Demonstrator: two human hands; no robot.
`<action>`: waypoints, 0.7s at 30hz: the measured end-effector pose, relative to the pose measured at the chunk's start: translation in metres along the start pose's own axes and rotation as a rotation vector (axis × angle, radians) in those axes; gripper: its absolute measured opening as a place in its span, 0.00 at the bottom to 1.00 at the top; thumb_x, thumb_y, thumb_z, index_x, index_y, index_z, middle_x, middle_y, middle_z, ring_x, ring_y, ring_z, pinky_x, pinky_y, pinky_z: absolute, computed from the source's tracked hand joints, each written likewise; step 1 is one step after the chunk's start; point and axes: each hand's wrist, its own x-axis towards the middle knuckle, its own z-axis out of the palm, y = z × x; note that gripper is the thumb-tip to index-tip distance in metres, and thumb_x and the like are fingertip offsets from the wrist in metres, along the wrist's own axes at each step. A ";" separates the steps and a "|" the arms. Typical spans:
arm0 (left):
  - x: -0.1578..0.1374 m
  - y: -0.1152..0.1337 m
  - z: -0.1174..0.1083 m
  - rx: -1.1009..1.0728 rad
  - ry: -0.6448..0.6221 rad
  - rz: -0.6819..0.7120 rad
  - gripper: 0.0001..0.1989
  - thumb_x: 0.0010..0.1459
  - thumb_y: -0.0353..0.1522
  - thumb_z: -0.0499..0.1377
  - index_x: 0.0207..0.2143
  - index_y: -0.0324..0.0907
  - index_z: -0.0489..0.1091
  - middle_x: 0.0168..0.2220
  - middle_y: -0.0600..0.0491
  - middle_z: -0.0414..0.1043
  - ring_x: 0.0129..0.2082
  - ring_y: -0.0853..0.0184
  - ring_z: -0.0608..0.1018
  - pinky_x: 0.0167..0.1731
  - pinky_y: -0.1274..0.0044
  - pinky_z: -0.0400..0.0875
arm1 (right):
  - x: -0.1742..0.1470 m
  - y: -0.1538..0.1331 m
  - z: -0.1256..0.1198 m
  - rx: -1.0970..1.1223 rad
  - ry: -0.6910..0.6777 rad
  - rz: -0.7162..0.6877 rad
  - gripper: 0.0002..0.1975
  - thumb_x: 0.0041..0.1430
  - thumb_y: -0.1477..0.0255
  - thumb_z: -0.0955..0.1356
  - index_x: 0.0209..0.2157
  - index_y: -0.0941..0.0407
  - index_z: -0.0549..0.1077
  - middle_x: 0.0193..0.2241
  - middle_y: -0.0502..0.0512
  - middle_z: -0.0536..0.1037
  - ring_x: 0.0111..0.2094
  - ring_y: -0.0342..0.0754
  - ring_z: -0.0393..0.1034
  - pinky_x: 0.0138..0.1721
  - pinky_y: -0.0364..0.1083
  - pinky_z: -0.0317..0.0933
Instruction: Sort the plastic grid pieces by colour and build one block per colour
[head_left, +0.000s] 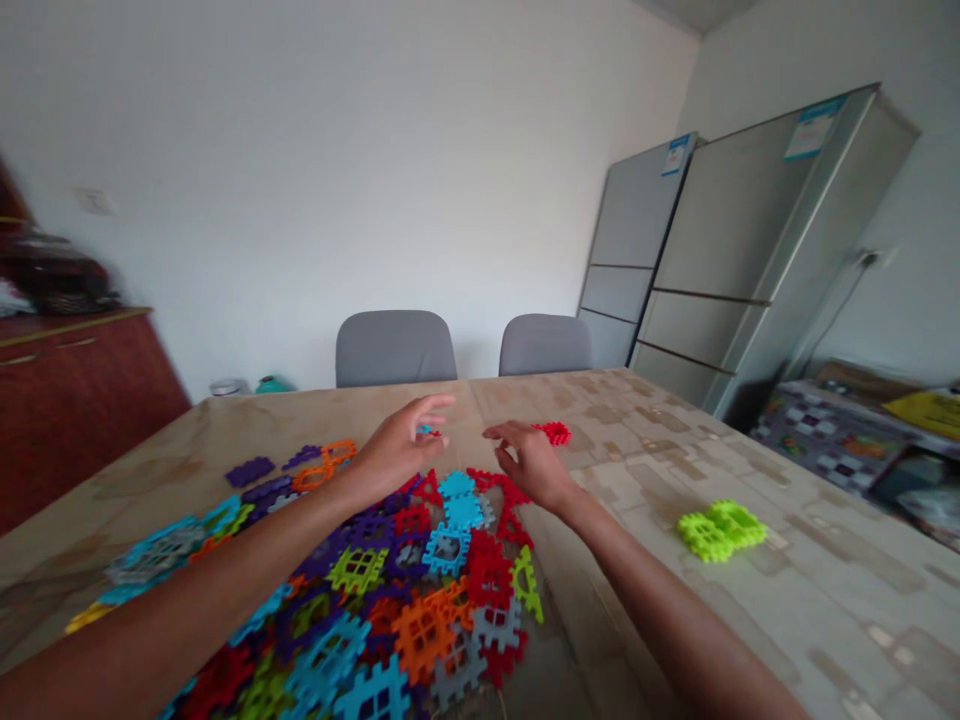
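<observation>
Both my arms reach out over a beige patterned table (pixel 637 440). My left hand (pixel 401 445) hovers above a heap of colourful interlocking plastic tiles (pixel 420 590) and pinches a small piece, blue and red, between thumb and fingertips. To its right, my right hand (pixel 529 460) has its fingers loosely curled and apart, with nothing seen in it. A red tile (pixel 555 432) lies on the table just beyond its fingertips. On the right side of the table rests a cluster of lime green tiles (pixel 721 528).
Two grey chairs (pixel 395 347) stand at the table's far edge. A tall silver refrigerator (pixel 720 260) is at the right wall. A dark red cabinet (pixel 75 390) stands at the left. Purple and orange tiles (pixel 300 470) lie loose left of the heap.
</observation>
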 end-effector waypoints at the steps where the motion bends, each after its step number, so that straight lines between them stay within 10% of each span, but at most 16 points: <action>1: -0.006 0.005 -0.006 -0.005 -0.007 0.000 0.26 0.54 0.37 0.61 0.56 0.42 0.70 0.51 0.43 0.78 0.54 0.51 0.78 0.47 0.64 0.75 | -0.008 0.010 -0.009 -0.041 -0.004 0.030 0.21 0.56 0.86 0.66 0.49 0.57 0.79 0.46 0.60 0.82 0.45 0.52 0.78 0.50 0.48 0.69; 10: -0.095 0.020 -0.059 0.113 -0.055 -0.031 0.20 0.63 0.43 0.58 0.56 0.52 0.71 0.60 0.53 0.73 0.58 0.54 0.75 0.59 0.61 0.68 | -0.106 0.108 -0.102 -0.319 -0.003 0.345 0.17 0.62 0.77 0.63 0.49 0.59 0.79 0.47 0.65 0.82 0.47 0.59 0.77 0.50 0.56 0.70; 21: -0.136 -0.013 -0.123 0.467 0.029 -0.122 0.24 0.63 0.49 0.58 0.54 0.45 0.74 0.57 0.51 0.76 0.59 0.50 0.75 0.60 0.60 0.65 | -0.087 0.078 -0.027 -0.104 -0.197 0.092 0.18 0.61 0.78 0.63 0.49 0.57 0.77 0.46 0.63 0.82 0.42 0.54 0.79 0.47 0.54 0.72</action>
